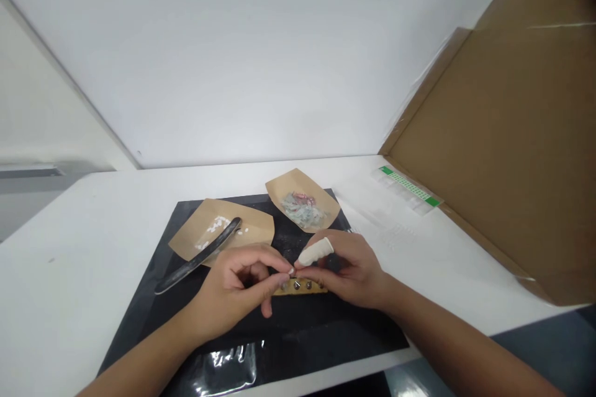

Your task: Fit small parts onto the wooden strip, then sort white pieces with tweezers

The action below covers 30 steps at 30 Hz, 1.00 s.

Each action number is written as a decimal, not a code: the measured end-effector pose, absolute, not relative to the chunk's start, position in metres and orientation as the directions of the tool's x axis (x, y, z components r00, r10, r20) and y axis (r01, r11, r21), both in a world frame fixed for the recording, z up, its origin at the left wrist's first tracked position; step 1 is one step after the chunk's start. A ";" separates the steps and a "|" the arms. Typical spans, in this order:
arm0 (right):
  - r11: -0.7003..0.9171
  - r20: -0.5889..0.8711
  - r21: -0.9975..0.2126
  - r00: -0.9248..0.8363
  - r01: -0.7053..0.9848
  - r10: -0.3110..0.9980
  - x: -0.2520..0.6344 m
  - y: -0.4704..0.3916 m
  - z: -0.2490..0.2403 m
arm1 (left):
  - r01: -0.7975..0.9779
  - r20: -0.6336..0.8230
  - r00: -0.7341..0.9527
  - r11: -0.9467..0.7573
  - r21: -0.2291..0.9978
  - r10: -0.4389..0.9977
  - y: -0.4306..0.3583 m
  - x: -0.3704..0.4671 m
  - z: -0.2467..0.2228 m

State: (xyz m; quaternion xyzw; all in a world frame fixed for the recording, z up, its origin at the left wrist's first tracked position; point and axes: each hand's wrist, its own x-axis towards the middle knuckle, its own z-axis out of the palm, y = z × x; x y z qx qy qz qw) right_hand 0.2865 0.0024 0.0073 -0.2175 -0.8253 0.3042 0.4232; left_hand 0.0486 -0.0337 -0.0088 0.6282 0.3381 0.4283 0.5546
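Presently, both bare hands are found working together just below the centre of the frame, over a black mat [279,329] laid on the white bench [51,267]. The left hand [244,279] has its fingers [278,260] pinched nearly closed, thumb against fingertip, on a small white piece [292,271]. The right hand [358,267] meets it from the right, its thumb and index finger drawn close together beside the piece; whether they also grip it cannot be told. The right index finger wears an off-white finger cot [316,251]. Directly beneath the fingertips lies a yellowish strip [298,286] bearing round metallic studs, partly hidden by the left thumb. Left of centre, a brown paper tray [190,232] contains loose white bits [216,223], with a dark curved file [200,257] lying across it and extending onto the mat. Above the right hand, a second paper tray [282,186] holds crumpled translucent scraps [305,209], some reddish. Toward the right of the frame, a clear packet with a green-marked label [410,186] rests on the bench beside an open cardboard box [516,142]. A glossy reflection shows at the mat's lower edge.
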 end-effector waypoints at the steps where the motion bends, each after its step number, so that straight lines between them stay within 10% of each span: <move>1: 0.722 0.568 -0.684 -0.545 0.104 0.616 0.286 0.002 0.007 | -0.056 0.162 0.405 -0.152 0.987 0.900 -0.034 0.049 -0.009; 30: 0.756 0.553 -0.631 -0.583 0.173 0.595 0.283 -0.006 0.009 | 0.192 0.081 0.389 -0.167 0.967 0.918 -0.031 0.045 -0.011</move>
